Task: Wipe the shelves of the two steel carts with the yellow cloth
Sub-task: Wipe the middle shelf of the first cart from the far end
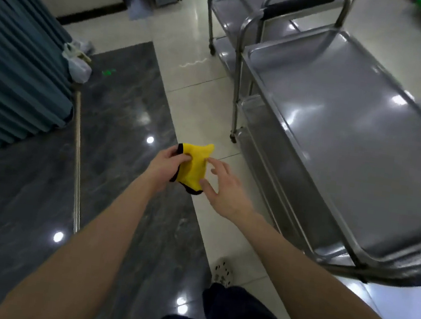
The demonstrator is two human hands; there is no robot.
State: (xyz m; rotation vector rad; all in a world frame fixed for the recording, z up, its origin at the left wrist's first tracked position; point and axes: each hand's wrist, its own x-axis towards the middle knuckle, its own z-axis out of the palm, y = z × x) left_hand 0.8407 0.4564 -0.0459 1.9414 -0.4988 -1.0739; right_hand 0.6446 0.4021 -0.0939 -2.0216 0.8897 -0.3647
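Far left: teal pleated curtain, soft vertical folds. A thin metal pole lies along a dark, glossy, marble-look floor strip.

Left grip: clenched on the yellow cloth, pinching its black-edged left side.

Cloth: bunched, fleecy-looking, bright yellow with dark piping. It is held in the air over the pale tiled floor, left of the carts and touching no shelf.

Right grip: released, fingers spread, with fingertips and thumb just meeting the cloth's right side. Probably refolding or taking it over.

Far cart: tubular steel legs, castor, tiered tray shelves, partly out of frame.

Near cart: brushed steel, rounded raised rims, flat rectangular top shelf with glare spots. Lower shelves are seen only edge-on.

Progress (judgement): no shelf is under the cloth now. The steel shows no streaks or wet marks, so I cannot tell what has been wiped. I treat every shelf of both carts as outstanding.
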